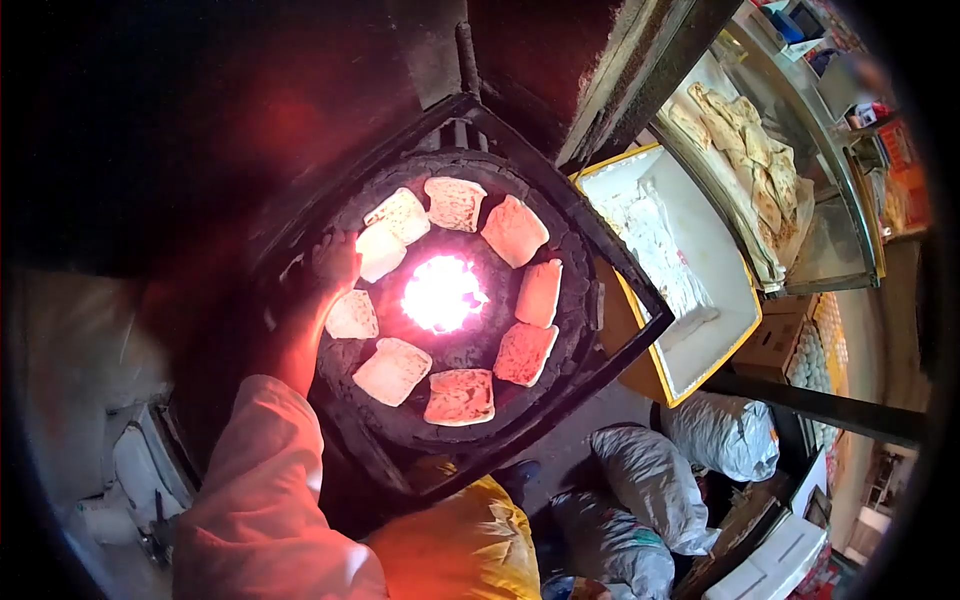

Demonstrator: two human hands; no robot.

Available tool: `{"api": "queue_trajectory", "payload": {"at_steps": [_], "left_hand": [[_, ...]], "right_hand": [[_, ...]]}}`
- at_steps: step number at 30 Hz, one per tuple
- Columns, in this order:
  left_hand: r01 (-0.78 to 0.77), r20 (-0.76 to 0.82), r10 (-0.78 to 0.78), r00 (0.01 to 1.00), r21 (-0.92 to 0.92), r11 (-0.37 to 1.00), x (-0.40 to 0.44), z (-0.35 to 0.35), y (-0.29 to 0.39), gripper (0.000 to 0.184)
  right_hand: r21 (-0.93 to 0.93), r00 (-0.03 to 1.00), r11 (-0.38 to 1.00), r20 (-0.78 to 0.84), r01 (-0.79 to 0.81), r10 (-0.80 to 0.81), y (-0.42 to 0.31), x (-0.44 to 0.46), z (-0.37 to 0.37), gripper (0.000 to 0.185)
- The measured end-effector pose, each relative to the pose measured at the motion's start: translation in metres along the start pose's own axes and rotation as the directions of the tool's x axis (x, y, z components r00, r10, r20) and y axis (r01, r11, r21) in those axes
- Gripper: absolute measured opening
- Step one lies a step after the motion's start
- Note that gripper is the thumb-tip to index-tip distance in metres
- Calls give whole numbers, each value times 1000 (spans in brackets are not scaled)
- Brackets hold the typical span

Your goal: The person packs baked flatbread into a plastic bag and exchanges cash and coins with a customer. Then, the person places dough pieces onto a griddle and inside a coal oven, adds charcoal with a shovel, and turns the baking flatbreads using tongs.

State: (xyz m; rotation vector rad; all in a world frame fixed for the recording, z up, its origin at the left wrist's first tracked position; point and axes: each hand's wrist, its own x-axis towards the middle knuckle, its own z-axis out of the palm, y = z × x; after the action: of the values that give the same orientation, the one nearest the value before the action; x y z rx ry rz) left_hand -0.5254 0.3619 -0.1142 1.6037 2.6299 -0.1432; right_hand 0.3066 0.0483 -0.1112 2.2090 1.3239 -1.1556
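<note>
My left hand [338, 262] reaches in from the lower left in a pale sleeve, at the left rim of a round stove [400, 432] with a square dark frame. Its fingers are dim and partly hidden, closed at the left edge of a pale square flatbread [381, 252]. That flatbread overlaps another flatbread [399, 214] just above it. Several more square flatbreads, such as a browned one [459, 397], lie in a ring around the glowing coals [442, 293]. Below my hand lies another flatbread [352, 315]. My right hand is out of view.
A white box with a yellow rim [712, 378] stands right of the stove. Behind it, folded flatbreads [745, 145] lie in a glass case. Full sacks [655, 485] and a yellow cloth or sack [465, 540] are below. A dark post [640, 85] slants above.
</note>
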Motion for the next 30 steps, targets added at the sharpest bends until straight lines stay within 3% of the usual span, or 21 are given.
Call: {"api": "queue_trajectory", "payload": {"at_steps": [4, 6, 9, 12, 15, 19, 22, 23, 24, 25, 27, 28, 29, 30], "left_hand": [[-118, 66, 125, 990, -95, 988, 3, 3, -2, 22], [25, 66, -8, 998, -258, 966, 2, 12, 2, 23], [145, 200, -97, 975, -241, 960, -1, 6, -3, 26], [165, 183, -141, 973, -126, 978, 5, 62, -38, 27], [255, 233, -207, 950, -203, 945, 6, 71, -50, 29], [217, 247, -176, 953, -149, 965, 6, 48, -48, 29], [168, 151, -158, 976, -53, 984, -19, 22, -38, 26], [70, -74, -82, 994, -153, 986, -25, 9, -30, 24], [-49, -306, -23, 952, -225, 973, -30, -3, -22, 23], [-51, -317, -22, 948, -220, 974, -37, -8, -21, 23], [-80, -240, -142, 960, -724, 686, -57, -19, -10, 21], [-186, -305, -56, 951, -706, 683, -74, -31, 6, 21], [-295, -365, 37, 930, -686, 665, -99, -43, 27, 21], [-176, -174, 72, 982, -711, 680, -135, -71, 61, 20]], "right_hand": [[-10, 1000, 1000, -9, -12, 12, -8, -17, 2, 9], [-12, 1000, 1000, -19, -5, 5, -6, -23, 1, 9], [-18, 999, 1000, -36, 7, -8, -6, -25, -3, 8], [-14, 998, 1000, -54, 20, -21, -9, -26, -5, 8], [-12, 997, 1000, -66, 28, -29, -8, -29, 1, 7], [3, 996, 999, -83, 37, -37, -7, -32, 12, 7], [5, 995, 999, -86, 46, -46, -1, -42, 21, 6], [-2, 994, 998, -92, 57, -57, 1, -41, 26, 6], [-28, 991, 996, -98, 85, -87, 3, -39, 30, 6], [-116, 980, 981, -107, 154, -166, 12, -33, 37, 6], [-554, 877, 756, -92, 348, -471, 27, -17, 52, 5], [-731, 823, 591, -73, 340, -564, 5, -15, 51, 5], [-327, 904, 866, -70, 378, -422, -13, -21, 48, 8], [406, 962, 874, -66, 267, -264, -83, -45, 23, 14]]}}
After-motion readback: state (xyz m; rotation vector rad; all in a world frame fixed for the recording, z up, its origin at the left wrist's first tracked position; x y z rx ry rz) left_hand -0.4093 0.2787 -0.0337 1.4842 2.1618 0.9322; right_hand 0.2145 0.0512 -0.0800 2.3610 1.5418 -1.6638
